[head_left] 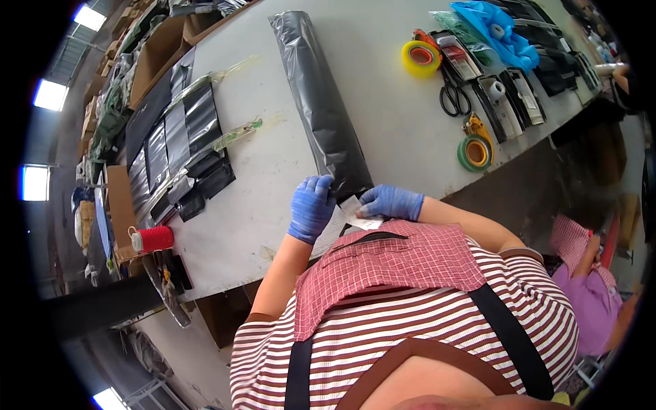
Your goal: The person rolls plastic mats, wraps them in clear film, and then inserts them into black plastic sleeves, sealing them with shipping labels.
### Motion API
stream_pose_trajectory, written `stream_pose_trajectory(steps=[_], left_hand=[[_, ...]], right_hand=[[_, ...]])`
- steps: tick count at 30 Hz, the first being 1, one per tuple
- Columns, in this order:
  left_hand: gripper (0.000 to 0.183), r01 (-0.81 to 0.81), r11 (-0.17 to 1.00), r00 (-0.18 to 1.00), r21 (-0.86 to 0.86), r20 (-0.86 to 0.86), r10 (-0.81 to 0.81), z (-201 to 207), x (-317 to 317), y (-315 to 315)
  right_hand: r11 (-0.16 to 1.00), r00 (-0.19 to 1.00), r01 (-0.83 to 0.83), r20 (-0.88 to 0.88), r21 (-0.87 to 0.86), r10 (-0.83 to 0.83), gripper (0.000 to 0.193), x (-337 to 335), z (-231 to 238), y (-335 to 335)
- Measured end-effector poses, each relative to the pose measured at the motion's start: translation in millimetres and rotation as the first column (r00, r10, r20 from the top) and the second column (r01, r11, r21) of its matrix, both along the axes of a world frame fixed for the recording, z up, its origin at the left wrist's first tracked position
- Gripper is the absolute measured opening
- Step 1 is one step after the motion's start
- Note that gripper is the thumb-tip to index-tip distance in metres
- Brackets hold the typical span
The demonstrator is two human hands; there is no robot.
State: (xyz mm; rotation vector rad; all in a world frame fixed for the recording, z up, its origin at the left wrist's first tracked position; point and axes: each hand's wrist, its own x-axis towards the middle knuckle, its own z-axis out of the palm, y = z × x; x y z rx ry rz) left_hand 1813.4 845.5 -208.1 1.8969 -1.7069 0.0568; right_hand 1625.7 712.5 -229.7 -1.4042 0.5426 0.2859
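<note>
A long black plastic package (318, 96) lies lengthwise on the table, its near end close to my apron. My left hand (312, 209), in a blue glove, is closed at the left corner of that end, fingers curled against the plastic. Just right of the same end, my right hand (393, 203), also gloved in blue, pinches a small white slip of paper (361, 216). The slip hangs between my hands, over the table's near edge. What lies inside the package is hidden.
Flat black plastic bags (174, 140) with clear tape lie at the left, near a red thread spool (156, 239). To the right are a yellow tape roll (420, 58), black scissors (454, 96), a green tape dispenser (475, 152), boxed items and blue plastic (495, 31). Another person (591, 294) is at far right.
</note>
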Motion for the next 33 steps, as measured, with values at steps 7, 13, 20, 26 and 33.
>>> stream_pose_trajectory(steps=[7, 13, 20, 26, 33], left_hand=[[0.028, 0.159, 0.986, 0.987, 0.043, 0.029, -0.160, 2, 16, 5], [0.017, 0.241, 0.968, 0.957, 0.066, 0.149, -0.248, -6, 18, -5], [0.015, 0.231, 0.972, 0.961, 0.038, 0.150, -0.234, -4, 27, 5], [0.010, 0.180, 0.981, 0.970, 0.070, 0.155, -0.189, -4, 29, 11], [0.011, 0.143, 0.988, 0.979, 0.058, 0.140, -0.150, -12, 42, 26]], right_hand=[[0.738, 0.736, 0.674, -0.044, -0.036, -0.675, 0.029, 45, -30, 57], [0.701, 0.704, 0.709, 0.030, -0.071, -0.709, 0.025, 72, -48, 54], [0.335, 0.316, 0.921, 0.124, 0.197, -0.941, 0.029, 114, -90, 36], [0.587, 0.304, 0.640, 0.538, 0.496, -0.786, 0.044, 139, -178, 0], [-0.221, 0.903, -0.069, 0.033, -0.973, -0.429, 0.048, 179, -188, 15]])
